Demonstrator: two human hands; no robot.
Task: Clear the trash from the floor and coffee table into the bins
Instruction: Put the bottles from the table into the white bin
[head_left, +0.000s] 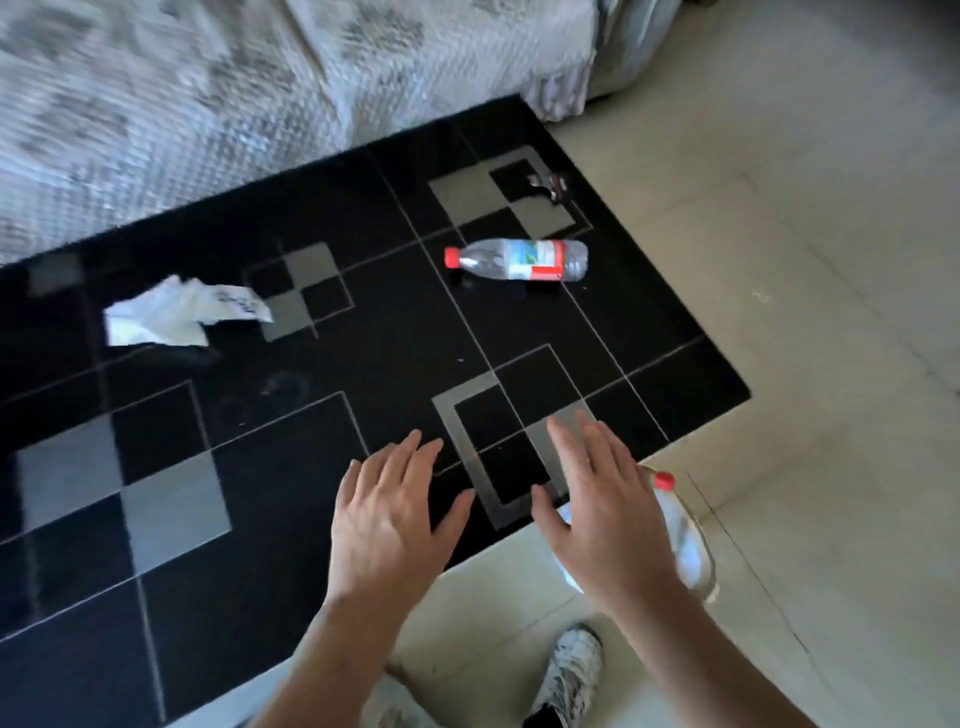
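Note:
A black glass coffee table with grey squares fills the view. On it lie a clear plastic bottle with a red cap and red label, a crumpled white paper at the left, and a small dark wrapper at the far right corner. Another clear bottle with a red cap lies on the floor, partly hidden under my right hand. My left hand and my right hand hover flat over the table's near edge, fingers apart, holding nothing.
A sofa with a pale patterned cover runs along the table's far side. Beige floor tiles spread to the right. My white shoe stands on the floor by the table's near edge.

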